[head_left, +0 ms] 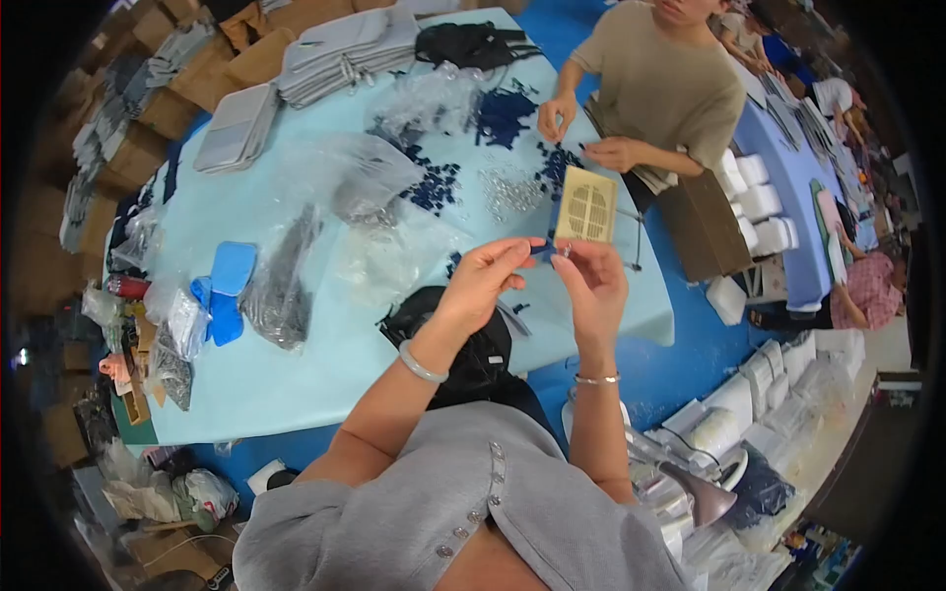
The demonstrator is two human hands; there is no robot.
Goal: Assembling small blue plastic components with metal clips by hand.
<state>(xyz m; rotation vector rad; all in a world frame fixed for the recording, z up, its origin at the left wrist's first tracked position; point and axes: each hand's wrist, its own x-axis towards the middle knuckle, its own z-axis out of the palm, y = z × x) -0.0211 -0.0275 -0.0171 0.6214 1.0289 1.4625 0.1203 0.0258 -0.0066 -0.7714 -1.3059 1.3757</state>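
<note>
Over the near right part of the table, both my hands are raised close together with fingertips almost meeting. My left hand [485, 284] pinches a small dark blue strip [541, 248] between thumb and forefinger. A tiny shiny metal piece [564, 252] sits in the pinch of my right hand [595, 286]; its exact kind is too small to tell. Just beyond the fingertips is a yellowish card [586, 205] with dark printed rows. Scattered silvery metal pieces [509, 193] and small navy pieces [431, 183] lie farther back on the table.
The pale blue table [325, 384] bears clear plastic bags [379, 251], a blue pouch [233, 281], stacked grey cases [345, 54] and a navy pile [505, 116]. Across the right corner, a co-worker [660, 89] handles small pieces. A black bag [473, 340] lies at the near edge.
</note>
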